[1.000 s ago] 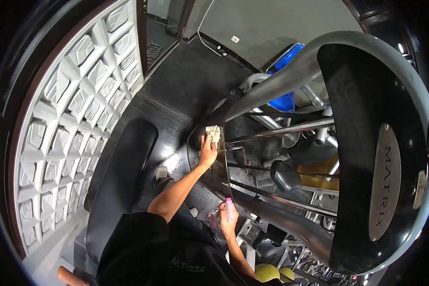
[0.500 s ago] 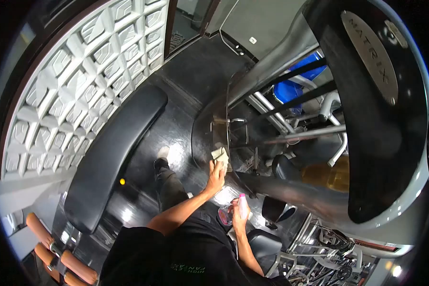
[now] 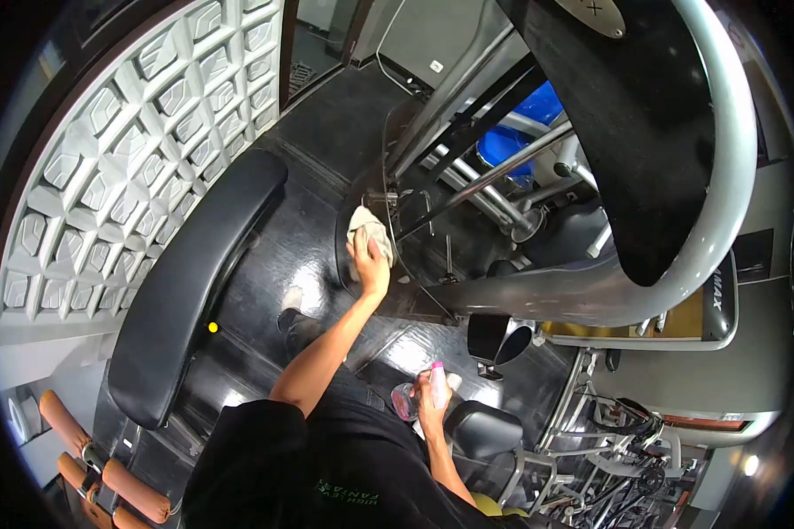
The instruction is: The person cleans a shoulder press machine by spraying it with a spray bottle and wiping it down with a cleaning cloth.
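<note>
My left hand (image 3: pixel 370 267) is closed on a pale, crumpled cloth (image 3: pixel 367 226), its fingers pressing it against the dark, glossy panel (image 3: pixel 351 256) of a gym machine. Lower down, near my body, my right hand (image 3: pixel 431 407) grips a spray bottle (image 3: pixel 403 402) that looks clear with pinkish contents. Its white and pink top (image 3: pixel 438 381) points up from between the fingers. The hand covers part of the bottle.
A long black padded bench (image 3: pixel 198 273) runs along the left, beside a white patterned wall (image 3: pixel 150 167). The machine's thick grey frame tube (image 3: pixel 573 295) curves around on the right. Orange foam rollers (image 3: pixel 137 491) stand at lower left, a black seat (image 3: pixel 485 429) right of my right hand.
My left hand and the cloth have moved up and left along the panel. My right hand still holds the bottle, slightly lower and left. The whole view has shifted, with the machine appearing further left.
</note>
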